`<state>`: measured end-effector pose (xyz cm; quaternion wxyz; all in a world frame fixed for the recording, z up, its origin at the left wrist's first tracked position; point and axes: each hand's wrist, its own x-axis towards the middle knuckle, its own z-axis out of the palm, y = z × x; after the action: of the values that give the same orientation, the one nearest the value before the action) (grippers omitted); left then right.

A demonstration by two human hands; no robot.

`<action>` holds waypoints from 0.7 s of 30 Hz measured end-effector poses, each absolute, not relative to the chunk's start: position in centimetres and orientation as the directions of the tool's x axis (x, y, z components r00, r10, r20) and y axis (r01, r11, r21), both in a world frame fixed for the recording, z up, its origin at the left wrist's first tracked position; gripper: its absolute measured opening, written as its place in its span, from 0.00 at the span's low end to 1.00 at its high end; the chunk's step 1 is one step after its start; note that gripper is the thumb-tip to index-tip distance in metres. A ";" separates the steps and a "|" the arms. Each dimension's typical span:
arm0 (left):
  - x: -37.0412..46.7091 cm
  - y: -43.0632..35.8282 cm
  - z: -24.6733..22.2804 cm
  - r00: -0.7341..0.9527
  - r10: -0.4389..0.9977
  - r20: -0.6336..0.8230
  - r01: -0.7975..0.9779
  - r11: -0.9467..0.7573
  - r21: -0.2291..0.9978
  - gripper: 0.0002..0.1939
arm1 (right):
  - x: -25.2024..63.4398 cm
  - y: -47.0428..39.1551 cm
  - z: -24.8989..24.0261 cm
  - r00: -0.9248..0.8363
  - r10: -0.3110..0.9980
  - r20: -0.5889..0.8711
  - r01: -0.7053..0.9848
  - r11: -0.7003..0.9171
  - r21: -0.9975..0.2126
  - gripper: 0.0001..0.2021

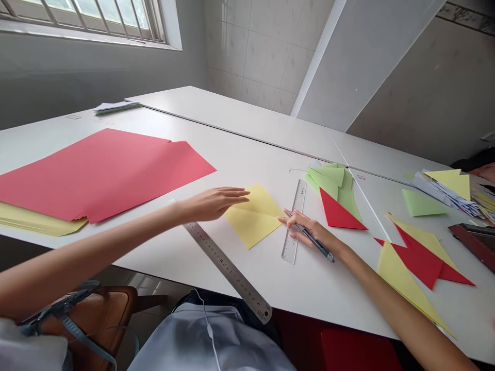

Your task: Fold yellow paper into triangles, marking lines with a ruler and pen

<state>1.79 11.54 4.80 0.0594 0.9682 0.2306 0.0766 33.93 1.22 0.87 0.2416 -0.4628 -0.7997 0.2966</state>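
Note:
A square of yellow paper (253,219) lies turned like a diamond on the white table, with a faint crease across it. My left hand (216,200) is over its left edge, fingers stretched out flat and holding nothing. My right hand (307,225) is at the paper's right corner, its fingertips by the edge, with a dark pen (317,245) held in it. Under that hand runs a clear plastic ruler (291,242). A long steel ruler (228,270) lies slanted below my left hand, its near end jutting past the table edge.
Large red sheets (104,175) lie over yellow sheets (42,221) at the left. Green folded papers (328,178) and a red triangle (340,211) are right of the clear ruler. Red and yellow folded pieces (419,257) lie farther right. A brown chair (96,314) stands below left.

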 end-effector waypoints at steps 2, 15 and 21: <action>2.9 13.9 4.7 0.916 0.395 0.071 0.380 -0.912 0.156 0.25 | 34.6 1.0 1.2 -0.433 0.895 0.111 0.609 0.380 -0.696 0.06; -1.4 14.3 2.5 0.910 0.396 0.119 0.381 -0.915 0.132 0.18 | 38.5 1.1 0.3 -0.162 0.960 0.229 0.725 0.273 -0.633 0.08; -0.9 12.1 1.5 0.898 0.391 0.204 0.376 -0.920 0.107 0.16 | 35.9 1.8 1.2 -0.032 0.959 0.282 0.784 0.199 -0.587 0.10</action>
<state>-0.88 12.11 1.55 0.0324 0.9736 0.1969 0.1112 35.94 1.82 1.25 0.3194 -0.6180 -0.7053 0.1365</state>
